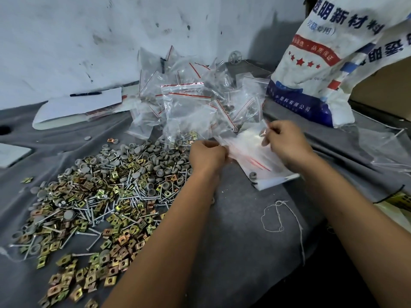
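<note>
Two bare forearms reach across the grey cloth to a clear zip bag.
The left hand pinches its left edge and the right hand its right edge. The bag hangs between them, just right of the heap of clips, screws and caps.

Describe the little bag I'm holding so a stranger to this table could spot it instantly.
Start at the big white printed sack standing at the right rear; beside it lies a heap of clear zip bags. Just nearer than the heap, one clear bag is stretched between the left hand and right hand, the only one pinched at both ends.
</note>
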A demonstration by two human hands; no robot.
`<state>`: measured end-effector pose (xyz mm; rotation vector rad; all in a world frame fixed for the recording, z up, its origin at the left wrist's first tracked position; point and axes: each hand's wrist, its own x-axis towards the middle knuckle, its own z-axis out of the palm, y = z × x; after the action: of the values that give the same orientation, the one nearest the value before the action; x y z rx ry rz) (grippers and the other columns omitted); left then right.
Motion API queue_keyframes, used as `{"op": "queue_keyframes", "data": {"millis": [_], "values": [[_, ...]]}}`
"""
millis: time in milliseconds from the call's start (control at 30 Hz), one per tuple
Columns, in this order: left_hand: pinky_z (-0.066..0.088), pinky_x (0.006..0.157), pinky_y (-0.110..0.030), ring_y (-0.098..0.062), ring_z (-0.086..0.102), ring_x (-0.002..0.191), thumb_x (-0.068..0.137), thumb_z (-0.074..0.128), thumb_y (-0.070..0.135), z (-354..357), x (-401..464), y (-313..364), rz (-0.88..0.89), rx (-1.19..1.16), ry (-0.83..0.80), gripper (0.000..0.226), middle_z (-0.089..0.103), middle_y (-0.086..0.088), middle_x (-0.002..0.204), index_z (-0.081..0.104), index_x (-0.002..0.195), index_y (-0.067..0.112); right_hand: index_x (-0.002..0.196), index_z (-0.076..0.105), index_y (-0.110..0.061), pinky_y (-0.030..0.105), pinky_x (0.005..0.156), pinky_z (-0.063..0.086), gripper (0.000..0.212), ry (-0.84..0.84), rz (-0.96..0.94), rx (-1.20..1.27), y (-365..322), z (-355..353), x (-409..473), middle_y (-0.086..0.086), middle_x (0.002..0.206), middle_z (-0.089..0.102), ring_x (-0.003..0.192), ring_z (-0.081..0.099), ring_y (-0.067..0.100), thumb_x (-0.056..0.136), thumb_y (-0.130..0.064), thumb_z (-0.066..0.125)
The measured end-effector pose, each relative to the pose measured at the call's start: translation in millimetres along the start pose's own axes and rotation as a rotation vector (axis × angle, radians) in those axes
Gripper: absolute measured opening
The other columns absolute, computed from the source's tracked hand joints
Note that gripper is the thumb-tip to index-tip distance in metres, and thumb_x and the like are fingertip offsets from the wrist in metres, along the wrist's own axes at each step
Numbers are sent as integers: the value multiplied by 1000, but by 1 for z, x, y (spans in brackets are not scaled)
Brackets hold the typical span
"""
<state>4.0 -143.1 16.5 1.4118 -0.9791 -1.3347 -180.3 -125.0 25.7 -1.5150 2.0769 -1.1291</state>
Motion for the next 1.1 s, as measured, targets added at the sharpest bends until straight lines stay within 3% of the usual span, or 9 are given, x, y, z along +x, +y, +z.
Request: {"op": "queue_keyframes", "data": {"millis": [133, 300, 433, 500, 633, 767, 900, 1000, 1100], "values": [[59, 83, -38, -27, 70, 97, 89, 77, 13, -5, 0, -1, 118, 287, 38, 21, 70, -11, 107, 64, 105, 8, 101, 78, -18, 32, 69, 53, 15, 264, -31, 86, -16, -16, 1, -9, 80, 70, 70, 64, 6, 101, -24, 64], [51, 96, -40, -19, 59, 108, 97, 68, 31, -17, -17, 15, 602, 452, 185, 29, 64, -3, 118, 62, 119, 14, 98, 82, -20, 20, 70, 52, 13, 306, -179, 202, -64, -18, -10, -21, 71, 68, 65, 65, -6, 95, -30, 73], [59, 87, -32, -9, 68, 104, 102, 60, 47, -46, -30, 33, 416, 69, -57, 45, 60, -4, 135, 53, 137, 19, 91, 81, -14, 21, 56, 46, 16, -127, -129, 722, -109, 8, -38, -5, 69, 71, 56, 55, 5, 98, -22, 69], [60, 93, -38, -22, 68, 114, 103, 53, 54, -74, -38, 40, 274, -131, -186, 54, 62, -10, 137, 51, 142, 17, 101, 77, -7, 20, 59, 48, 23, -432, -89, 959, -132, 23, -55, 1, 79, 72, 61, 59, 8, 104, -17, 57], [63, 73, -31, -19, 74, 84, 102, 54, 30, -150, -46, 30, 133, -516, -458, 30, 77, -5, 93, 78, 102, 11, 115, 71, 3, 33, 84, 57, 31, -796, -128, 1210, -167, 50, -79, 10, 96, 75, 81, 67, 17, 106, -7, 43], [60, 94, -51, -32, 68, 99, 89, 69, 8, -229, -48, 14, 191, -494, -156, 32, 74, -15, 110, 64, 120, 6, 117, 70, 6, 44, 95, 58, 27, -731, -75, 1024, -192, 88, -90, 15, 102, 74, 90, 70, 23, 103, -11, 54], [56, 57, -27, -14, 67, 65, 86, 82, 7, -294, -51, 3, 458, -129, 344, 30, 73, -2, 77, 66, 107, 18, 87, 80, -17, 37, 71, 55, 21, -607, -258, 381, -193, 128, -103, 8, 77, 76, 68, 67, 19, 99, -27, 67], [57, 63, -28, -13, 70, 73, 86, 83, 11, -320, -50, -1, 578, 57, 523, 26, 72, 3, 80, 67, 103, 24, 87, 82, -14, 25, 56, 45, 23, -696, -335, 269, -188, 152, -109, 3, 61, 66, 56, 56, 12, 96, -32, 69], [60, 77, -45, -16, 67, 85, 90, 80, 17, -320, -49, -9, 659, 229, 621, 22, 70, 0, 94, 65, 106, 18, 88, 80, -7, 25, 61, 52, 19, -871, -378, 318, -181, 165, -111, 13, 71, 71, 63, 62, 15, 95, -21, 69]]}}
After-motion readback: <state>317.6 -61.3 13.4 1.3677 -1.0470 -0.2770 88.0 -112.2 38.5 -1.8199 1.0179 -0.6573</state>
